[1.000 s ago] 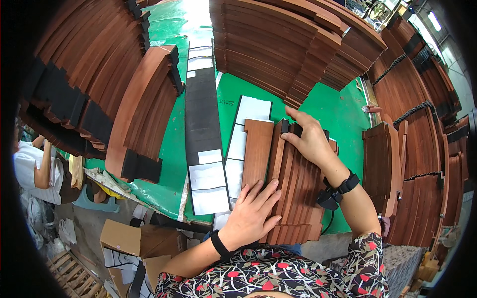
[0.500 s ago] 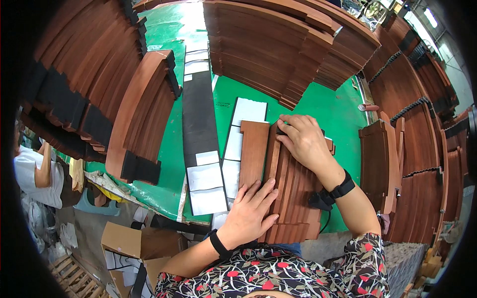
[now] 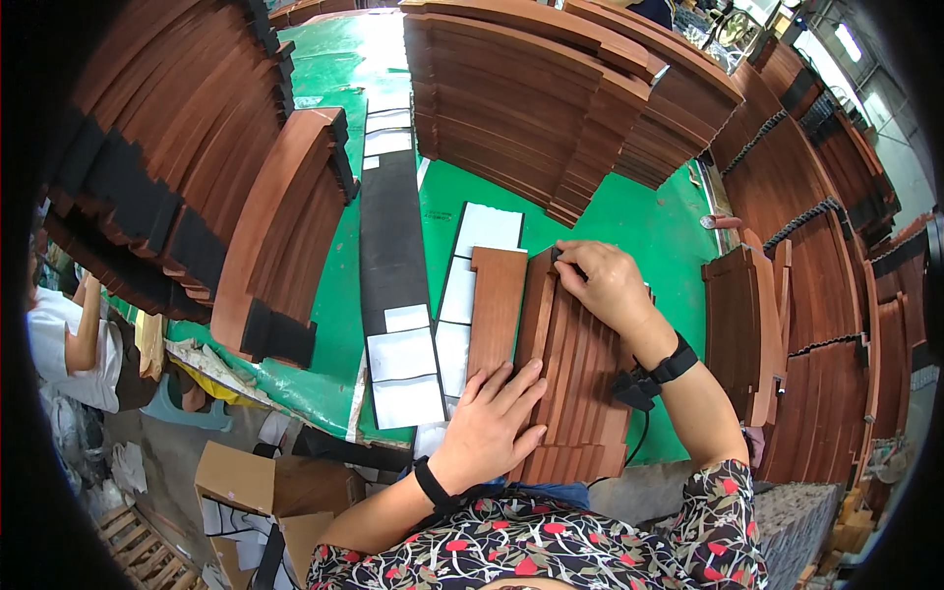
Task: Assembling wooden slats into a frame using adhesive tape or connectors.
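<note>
A stack of reddish-brown wooden slats (image 3: 575, 379) lies before me, one slat standing slightly proud along its left side. My left hand (image 3: 489, 418) rests on the near left part of the stack, fingers stretched out and thumb apart. At the far left corner, my right hand (image 3: 602, 278) has its fingertips pinched together on a small black patch (image 3: 557, 254) at the slat's end; the fingers partly hide it. A separate flat wooden piece (image 3: 498, 305) lies left of the stack, over a strip of white-backed sheets (image 3: 455, 295).
A long black strip with white backing (image 3: 393, 246) lies on the green table (image 3: 472, 182). Wooden stacks stand left (image 3: 280, 231), at the back (image 3: 511, 98) and right (image 3: 737, 324). An open cardboard box (image 3: 236, 477) is at lower left; a person's arm (image 3: 87, 329) shows beyond.
My right hand's fingers have drawn in from lying over the far end to a pinch at its corner. My left hand stays on the stack. The view has shifted slightly.
</note>
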The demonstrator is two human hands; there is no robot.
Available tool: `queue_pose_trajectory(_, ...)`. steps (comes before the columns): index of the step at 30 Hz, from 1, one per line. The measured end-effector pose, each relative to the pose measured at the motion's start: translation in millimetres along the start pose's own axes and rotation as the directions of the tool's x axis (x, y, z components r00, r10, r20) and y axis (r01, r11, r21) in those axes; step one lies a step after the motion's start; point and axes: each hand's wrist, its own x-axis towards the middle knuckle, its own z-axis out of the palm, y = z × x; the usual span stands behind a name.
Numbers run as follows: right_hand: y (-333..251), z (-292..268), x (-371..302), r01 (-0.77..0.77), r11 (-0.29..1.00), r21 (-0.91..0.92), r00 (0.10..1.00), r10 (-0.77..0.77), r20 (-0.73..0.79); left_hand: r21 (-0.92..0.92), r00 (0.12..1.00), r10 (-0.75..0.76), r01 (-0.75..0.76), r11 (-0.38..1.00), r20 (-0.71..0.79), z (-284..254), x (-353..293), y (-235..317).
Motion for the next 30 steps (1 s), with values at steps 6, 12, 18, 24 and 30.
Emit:
queue_pose_trajectory(6, 6, -3, 8, -0.342, 0.896, 0.284, 0.912, 0.389, -0.128, -0.033, 1.000, -0.010, 0.010, 0.999, -0.007, 1, 0, -1)
queue_pose_trajectory(12, -3, -6, 3, 0.020, 0.999, -0.039, 0.993, -0.024, -0.112, -0.024, 1.000, -0.017, 0.017, 1.000, -0.001, 1, 0, 0)
queue_pose_trajectory(18, -6, 5, -3, -0.002, 1.000, 0.009, 0.998, 0.003, -0.070, -0.052, 1.000, -0.014, 0.013, 0.999, -0.015, 3, 0, -2)
queue_pose_trajectory(24, -9, 2, -3, -0.056, 0.996, 0.074, 0.998, 0.057, -0.010, -0.053, 1.000, -0.021, 0.020, 0.998, -0.011, 2, 0, 0)
queue_pose_trajectory(30, -11, 6, -6, -0.207, 0.968, 0.144, 0.978, 0.211, -0.009, -0.061, 1.000, -0.022, 0.022, 0.998, 0.000, 2, -1, -2)
